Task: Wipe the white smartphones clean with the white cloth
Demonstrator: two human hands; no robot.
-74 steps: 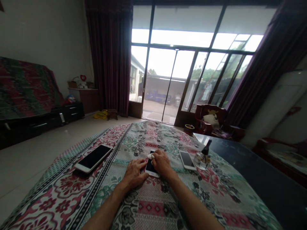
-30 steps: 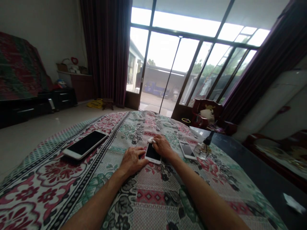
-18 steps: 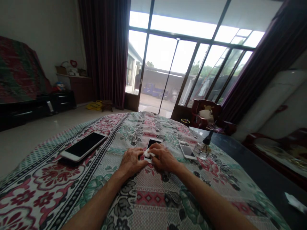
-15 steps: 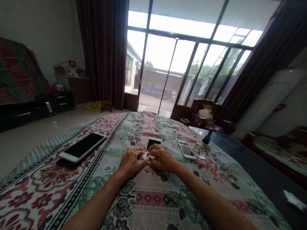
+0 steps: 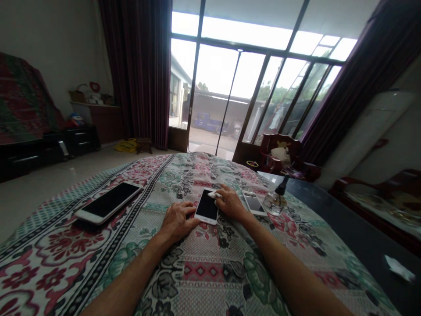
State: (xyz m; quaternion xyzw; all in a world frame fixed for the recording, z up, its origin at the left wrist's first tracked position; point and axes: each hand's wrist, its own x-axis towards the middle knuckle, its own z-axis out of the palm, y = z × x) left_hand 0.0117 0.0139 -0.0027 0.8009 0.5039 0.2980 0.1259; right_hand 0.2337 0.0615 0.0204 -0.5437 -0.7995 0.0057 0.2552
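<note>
A white smartphone (image 5: 207, 211) with a dark screen lies face up on the patterned cloth between my hands. My left hand (image 5: 177, 221) steadies it, fingers against its left edge and thumb at the lower left corner. Bunched in the fingers of my right hand (image 5: 229, 202) is a white tissue (image 5: 213, 194), pressed on the upper right of the screen. Just right of that hand lies another white phone (image 5: 254, 203), partly covered by it. A larger white tablet-like phone (image 5: 110, 202) lies farther left, raised slightly off the cloth.
A clear glass bottle with a black top (image 5: 276, 201) stands right of the phones. The floral tablecloth (image 5: 210, 272) covers the table, with a dark surface (image 5: 355, 232) along its right side bearing a crumpled white piece (image 5: 399, 268). Wooden chairs (image 5: 279, 151) stand beyond.
My right hand has moved up and right across the phone with the tissue, uncovering most of its screen. My left hand remains at the phone's left edge. The view has shifted slightly.
</note>
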